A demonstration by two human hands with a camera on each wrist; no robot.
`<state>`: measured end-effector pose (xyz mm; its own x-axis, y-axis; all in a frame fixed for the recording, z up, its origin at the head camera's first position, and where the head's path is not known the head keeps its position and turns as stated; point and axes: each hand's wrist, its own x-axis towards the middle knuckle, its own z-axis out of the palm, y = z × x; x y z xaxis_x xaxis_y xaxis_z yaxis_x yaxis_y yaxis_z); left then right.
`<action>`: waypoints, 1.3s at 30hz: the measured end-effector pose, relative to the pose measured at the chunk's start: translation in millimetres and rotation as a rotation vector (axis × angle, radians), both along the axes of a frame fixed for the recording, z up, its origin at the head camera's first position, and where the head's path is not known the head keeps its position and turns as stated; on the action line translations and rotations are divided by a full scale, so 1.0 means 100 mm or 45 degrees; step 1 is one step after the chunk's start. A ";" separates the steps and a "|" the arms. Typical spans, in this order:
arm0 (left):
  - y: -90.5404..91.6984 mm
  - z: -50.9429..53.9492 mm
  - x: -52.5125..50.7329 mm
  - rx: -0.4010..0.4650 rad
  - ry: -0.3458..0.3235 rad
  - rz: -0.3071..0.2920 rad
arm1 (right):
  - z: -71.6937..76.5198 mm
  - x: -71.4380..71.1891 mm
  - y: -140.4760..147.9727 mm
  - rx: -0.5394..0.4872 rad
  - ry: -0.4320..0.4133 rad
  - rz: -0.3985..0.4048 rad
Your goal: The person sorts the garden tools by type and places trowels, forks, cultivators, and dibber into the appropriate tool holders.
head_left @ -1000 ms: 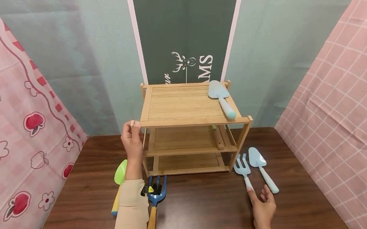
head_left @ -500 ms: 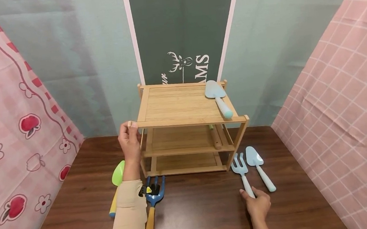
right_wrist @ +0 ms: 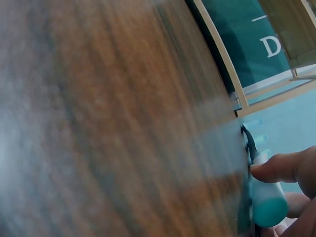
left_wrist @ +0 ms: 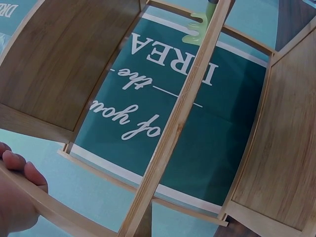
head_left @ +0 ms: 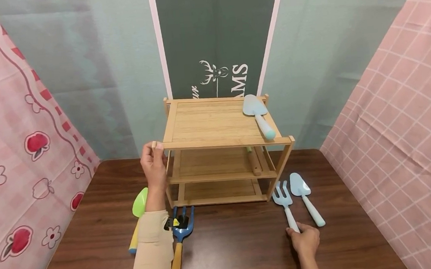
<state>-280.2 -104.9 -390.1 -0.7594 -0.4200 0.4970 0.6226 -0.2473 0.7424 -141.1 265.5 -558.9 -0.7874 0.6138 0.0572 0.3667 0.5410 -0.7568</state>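
A three-tier wooden rack (head_left: pixel 216 143) stands at the back of the table. My left hand (head_left: pixel 154 164) grips its top front-left corner; in the left wrist view the fingers of that hand (left_wrist: pixel 22 185) wrap round a wooden bar. At the right, my right hand (head_left: pixel 305 239) holds the handle end of a light blue fork (head_left: pixel 283 199) lying on the table. The right wrist view shows thumb and fingers of the hand (right_wrist: pixel 291 182) around the handle, whose teal end (right_wrist: pixel 270 212) sticks out. A light blue trowel (head_left: pixel 306 197) lies just right of the fork.
Another light blue trowel (head_left: pixel 257 112) rests on the rack's top shelf, right side. A wooden-handled tool (head_left: pixel 255 165) lies on the middle shelf. Left on the table (head_left: pixel 234 245) are a green trowel (head_left: pixel 140 203) and a blue fork with a yellow handle (head_left: pixel 177 259), both partly behind the left arm.
My right hand has come round the fork's handle end, fingers lower and closer together than before. The left hand keeps its grip on the rack corner. The head view has shifted slightly.
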 end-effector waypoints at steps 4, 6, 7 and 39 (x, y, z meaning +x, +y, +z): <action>0.01 -0.01 -0.01 0.000 0.022 -0.007 | 0.06 0.04 -0.01 -0.120 -0.011 -0.073; 0.01 -0.01 -0.01 -0.006 0.030 -0.004 | 0.09 0.06 -0.01 -0.176 0.019 -0.122; 0.00 -0.02 -0.01 -0.012 0.034 -0.002 | 0.10 0.07 -0.02 -0.197 0.036 -0.146; -0.02 -0.02 -0.02 -0.020 -0.016 -0.005 | -0.06 0.10 -0.24 -0.230 0.843 -0.429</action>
